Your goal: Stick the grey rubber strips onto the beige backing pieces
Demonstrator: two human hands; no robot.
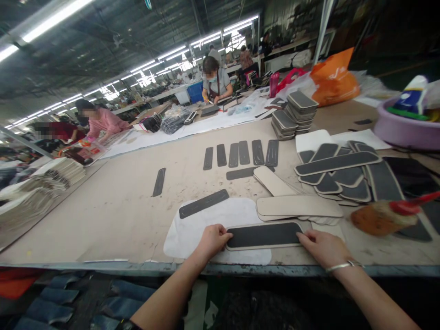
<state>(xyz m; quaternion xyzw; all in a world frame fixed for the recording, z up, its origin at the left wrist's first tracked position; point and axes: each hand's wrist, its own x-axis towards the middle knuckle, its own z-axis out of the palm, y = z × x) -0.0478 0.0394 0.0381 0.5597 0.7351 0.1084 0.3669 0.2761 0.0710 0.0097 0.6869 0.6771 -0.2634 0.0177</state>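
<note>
A long strip with a dark face and a pale border lies level near the front edge of the table, between my hands. My left hand pinches its left end, and my right hand, with a bangle at the wrist, pinches its right end. Under its left part is a white sheet. On that sheet rests a dark strip with shiny streaks. Just behind the held strip sits a stack of cream strips.
A squeeze bottle with amber contents and red nozzle lies right, before a pile of dark pale-edged pieces. Several dark strips lie in a row behind. Stacked pieces, a purple basin and a co-worker are farther off.
</note>
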